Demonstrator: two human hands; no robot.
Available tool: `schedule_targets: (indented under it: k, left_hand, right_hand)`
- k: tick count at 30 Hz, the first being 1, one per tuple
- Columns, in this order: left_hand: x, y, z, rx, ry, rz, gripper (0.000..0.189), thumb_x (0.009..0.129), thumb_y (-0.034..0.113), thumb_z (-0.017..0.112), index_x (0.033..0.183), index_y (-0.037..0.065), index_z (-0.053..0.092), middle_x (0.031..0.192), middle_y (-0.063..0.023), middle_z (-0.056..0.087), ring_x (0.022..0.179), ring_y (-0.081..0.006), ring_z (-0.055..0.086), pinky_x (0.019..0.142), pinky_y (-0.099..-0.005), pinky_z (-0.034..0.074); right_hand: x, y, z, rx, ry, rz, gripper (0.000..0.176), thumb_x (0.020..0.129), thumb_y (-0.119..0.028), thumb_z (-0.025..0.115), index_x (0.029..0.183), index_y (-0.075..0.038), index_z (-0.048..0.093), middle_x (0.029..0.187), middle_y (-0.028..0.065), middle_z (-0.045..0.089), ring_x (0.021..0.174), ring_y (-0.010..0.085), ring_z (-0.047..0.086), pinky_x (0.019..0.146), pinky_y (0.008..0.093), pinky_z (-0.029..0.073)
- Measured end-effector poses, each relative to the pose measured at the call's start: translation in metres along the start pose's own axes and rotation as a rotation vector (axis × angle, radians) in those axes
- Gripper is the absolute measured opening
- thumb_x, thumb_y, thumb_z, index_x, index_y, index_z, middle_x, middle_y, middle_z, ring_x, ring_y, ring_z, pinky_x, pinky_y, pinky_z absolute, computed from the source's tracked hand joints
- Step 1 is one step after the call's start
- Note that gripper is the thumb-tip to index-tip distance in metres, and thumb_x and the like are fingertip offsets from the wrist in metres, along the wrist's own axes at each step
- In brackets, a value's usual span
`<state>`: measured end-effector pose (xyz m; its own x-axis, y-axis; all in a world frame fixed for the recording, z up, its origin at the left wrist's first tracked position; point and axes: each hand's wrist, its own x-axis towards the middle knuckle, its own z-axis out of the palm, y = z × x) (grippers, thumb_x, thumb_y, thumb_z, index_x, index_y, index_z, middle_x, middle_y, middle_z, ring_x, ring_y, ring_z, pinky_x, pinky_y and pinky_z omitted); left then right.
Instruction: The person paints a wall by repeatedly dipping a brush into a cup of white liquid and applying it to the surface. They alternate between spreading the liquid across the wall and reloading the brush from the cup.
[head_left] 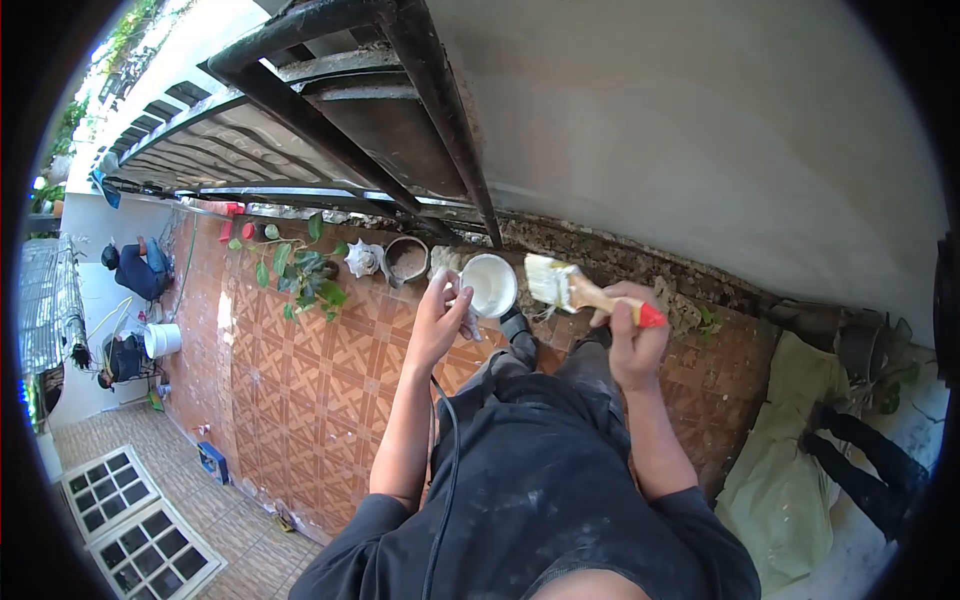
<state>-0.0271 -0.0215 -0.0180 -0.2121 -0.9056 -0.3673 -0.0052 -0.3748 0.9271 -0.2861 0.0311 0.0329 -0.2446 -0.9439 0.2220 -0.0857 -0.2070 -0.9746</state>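
Note:
My left hand (pixel 440 315) is closed on the side of a small white paint cup (pixel 489 285), with whitish paint inside. In my right hand (pixel 636 338) I grip a paintbrush (pixel 590 293) by its wooden handle, which ends in a red tip. Its pale, paint-coated bristles point left toward the cup, and a gap separates them from the rim. Both hands are in front of my body, over the tiled floor near the base of the pale wall.
A black metal railing (pixel 430 110) rises ahead beside the pale wall (pixel 700 130). Along its base stand a leafy plant (pixel 305 275), a white shell-like object (pixel 364 258) and a round pot (pixel 406 260). Two people work at left near a white bucket (pixel 162 340). A greenish cloth (pixel 775 470) lies right.

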Motion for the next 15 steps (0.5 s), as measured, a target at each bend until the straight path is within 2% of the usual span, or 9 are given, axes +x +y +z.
schedule_targets:
  k: [4,5,8,9,12,15]
  left_hand:
    - [0.009,0.009,0.019,0.047,-0.077,-0.022,0.015,0.101,0.014,0.051,0.097,0.006,0.039,0.067,-0.0048,0.056,0.05,-0.0113,0.058,0.043,-0.0222,0.045]
    - [0.011,0.008,0.023,0.058,-0.08,-0.002,0.016,0.101,0.014,0.051,0.096,0.006,0.038,0.067,-0.0048,0.055,0.05,-0.0111,0.058,0.043,-0.0222,0.044]
    - [0.01,0.015,0.039,0.069,-0.093,0.02,0.018,0.1,0.014,0.052,0.095,0.007,0.037,0.066,-0.0044,0.055,0.052,-0.0104,0.058,0.044,-0.0227,0.044]
    - [0.009,0.016,0.043,0.07,-0.11,0.012,0.018,0.1,0.014,0.052,0.095,0.007,0.037,0.066,-0.0043,0.055,0.052,-0.0102,0.057,0.044,-0.0229,0.044]
    - [0.006,0.014,0.055,0.065,-0.11,0.012,0.018,0.1,0.015,0.053,0.094,0.007,0.038,0.066,-0.0037,0.054,0.052,-0.0096,0.057,0.045,-0.0233,0.044]
    - [0.0,0.012,0.066,0.077,-0.151,0.022,0.018,0.1,0.016,0.054,0.097,0.007,0.039,0.069,-0.0054,0.057,0.051,-0.0117,0.06,0.043,-0.0219,0.045]
  right_hand:
    - [-0.008,0.005,0.011,-0.156,-0.091,0.015,0.016,0.098,-0.013,0.055,0.107,-0.002,0.06,0.075,0.006,0.066,0.064,0.0129,0.065,0.059,0.0263,0.051]
    - [-0.007,0.009,0.012,-0.169,-0.112,0.014,0.016,0.097,-0.014,0.056,0.107,-0.003,0.061,0.077,0.0087,0.067,0.067,0.0138,0.068,0.061,0.0271,0.053]
    - [-0.001,0.009,0.013,-0.192,-0.151,0.072,0.015,0.096,-0.016,0.057,0.106,-0.005,0.062,0.076,0.0091,0.067,0.064,0.016,0.067,0.06,0.0275,0.052]
    - [0.001,0.014,0.011,-0.259,-0.15,0.003,0.015,0.095,-0.016,0.059,0.104,-0.005,0.061,0.074,0.0103,0.065,0.061,0.0188,0.065,0.056,0.0292,0.05]
    - [0.008,0.013,0.001,-0.314,-0.216,0.029,0.014,0.094,-0.016,0.06,0.103,-0.006,0.06,0.072,0.0114,0.063,0.058,0.0212,0.063,0.054,0.0313,0.047]
    - [0.014,0.01,-0.009,-0.331,-0.272,0.063,0.014,0.094,-0.017,0.06,0.103,-0.007,0.06,0.071,0.0131,0.062,0.057,0.0221,0.062,0.054,0.0327,0.047]
